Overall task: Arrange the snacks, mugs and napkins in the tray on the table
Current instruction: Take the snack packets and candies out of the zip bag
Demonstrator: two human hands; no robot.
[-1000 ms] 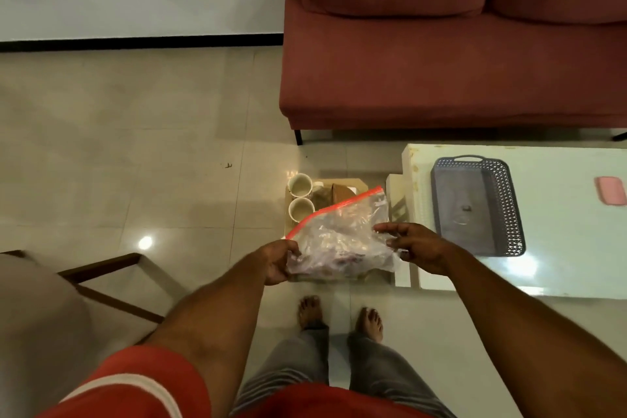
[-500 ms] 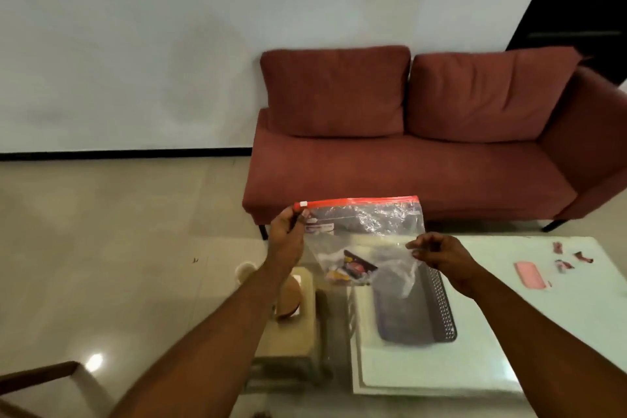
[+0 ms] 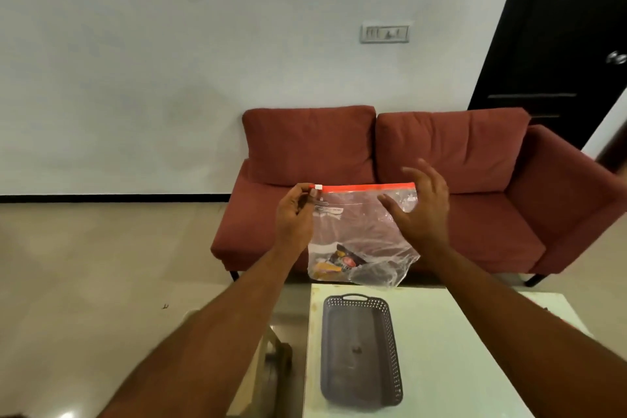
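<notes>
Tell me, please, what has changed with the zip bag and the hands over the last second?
The zip bag was lifted from low beside the table to chest height. The left hand shifted to pinch its slider corner; the right hand let go and hovers open. The grey tray stays on the table.

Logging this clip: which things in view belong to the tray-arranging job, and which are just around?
Job: zip bag of snacks held up by the left hand; right hand open beside it; grey tray; table.
Around: sofa, door, wall switch.
</notes>
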